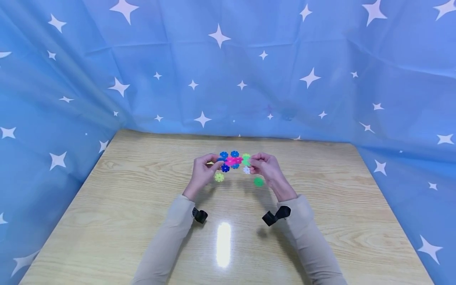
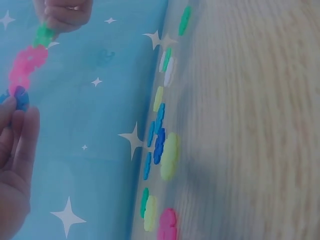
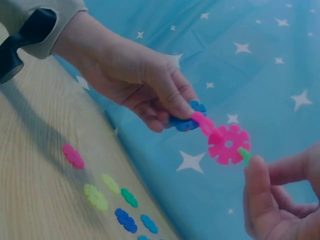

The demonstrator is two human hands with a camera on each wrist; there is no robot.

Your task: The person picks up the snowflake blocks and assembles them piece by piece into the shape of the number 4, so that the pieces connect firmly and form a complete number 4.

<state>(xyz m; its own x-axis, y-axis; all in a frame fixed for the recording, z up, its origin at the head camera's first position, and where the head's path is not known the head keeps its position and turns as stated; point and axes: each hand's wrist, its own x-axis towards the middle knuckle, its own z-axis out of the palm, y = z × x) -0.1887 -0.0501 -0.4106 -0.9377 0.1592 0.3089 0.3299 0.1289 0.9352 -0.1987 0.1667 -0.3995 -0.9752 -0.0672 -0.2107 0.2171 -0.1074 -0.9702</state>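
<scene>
Between the two hands, raised over the table, stretches a chain of notched flower-shaped plastic discs joined edge to edge. My left hand [image 1: 203,171] pinches the blue disc [image 3: 186,120] at one end with thumb and fingers. Two pink discs [image 3: 229,144] make up the middle, set at an angle to each other. At the other end, my right hand [image 1: 268,169] pinches a green disc [image 3: 244,154], whose edge meets the pink one. In the left wrist view, the green disc [image 2: 43,35] shows below the right hand's fingers.
Loose discs lie on the wooden table [image 1: 142,221] beneath the hands: a yellow one [image 1: 219,177], a green one [image 1: 259,181], a pink one [image 3: 73,156], a dark blue one [image 3: 125,220] and several more. A blue star-printed curtain [image 1: 221,79] hangs behind and at both sides.
</scene>
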